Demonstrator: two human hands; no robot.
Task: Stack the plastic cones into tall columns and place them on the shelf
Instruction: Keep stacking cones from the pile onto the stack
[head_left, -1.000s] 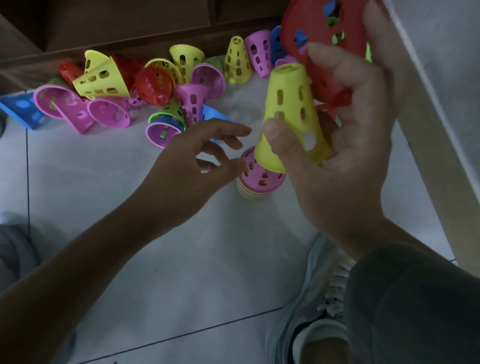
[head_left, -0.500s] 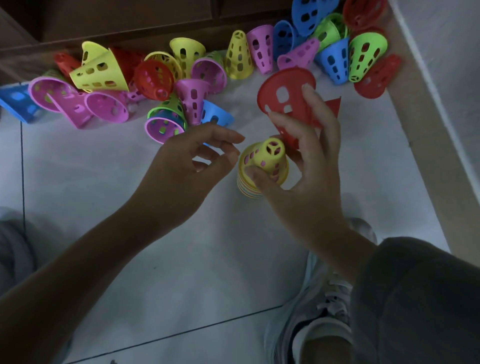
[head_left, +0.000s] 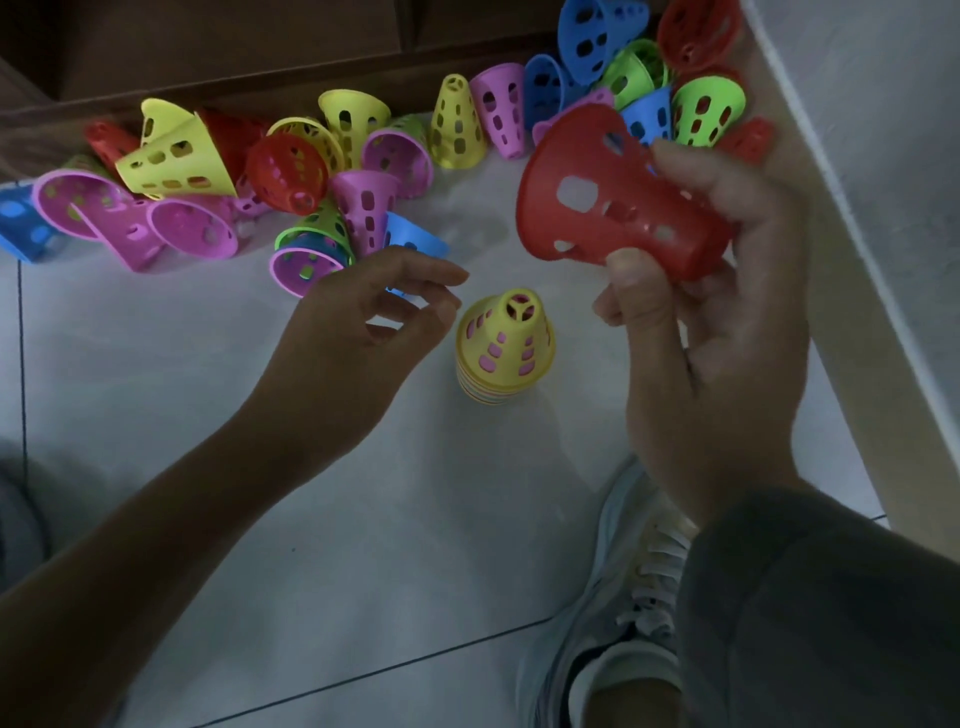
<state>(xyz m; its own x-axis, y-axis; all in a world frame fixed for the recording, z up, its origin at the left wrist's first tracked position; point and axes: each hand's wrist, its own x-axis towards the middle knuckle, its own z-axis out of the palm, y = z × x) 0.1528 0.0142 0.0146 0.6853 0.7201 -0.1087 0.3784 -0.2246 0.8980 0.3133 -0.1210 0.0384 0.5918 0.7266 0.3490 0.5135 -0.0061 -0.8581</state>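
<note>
Right hand: grips a red cone (held tilted)
Left hand: empty, fingers loosely curled
Stack: upright on floor, between the hands

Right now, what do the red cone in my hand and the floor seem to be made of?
Red cone: looks like thin moulded plastic, smooth with a slight sheen; its punched holes and even colour suggest it. Floor: probably glazed ceramic tile, pale and faintly glossy, with dark grout lines; the dim light leaves this open.
</note>
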